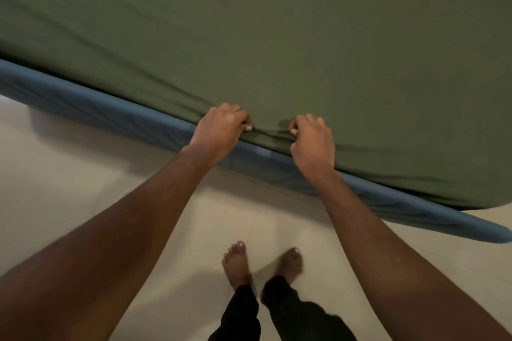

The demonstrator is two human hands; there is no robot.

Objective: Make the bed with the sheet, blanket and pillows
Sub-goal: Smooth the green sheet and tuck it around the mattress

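Now both hands grip the near edge of the olive-green sheet (pixel 277 36): the left hand (pixel 221 127) and the right hand (pixel 311 141) sit close together, fingers curled into the cloth, which bunches between them. Beyond the grip the sheet spreads over the bed (lightly wrinkled). Just below the knuckles runs the blue mattress edge (pixel 97 108); nearer the person, bare feet (pixel 238 260) stand on pale floor tiles (pixel 69 188).

The olive-green sheet (pixel 277 36) lies spread over the blue mattress (pixel 97 108), lightly wrinkled near its edge.
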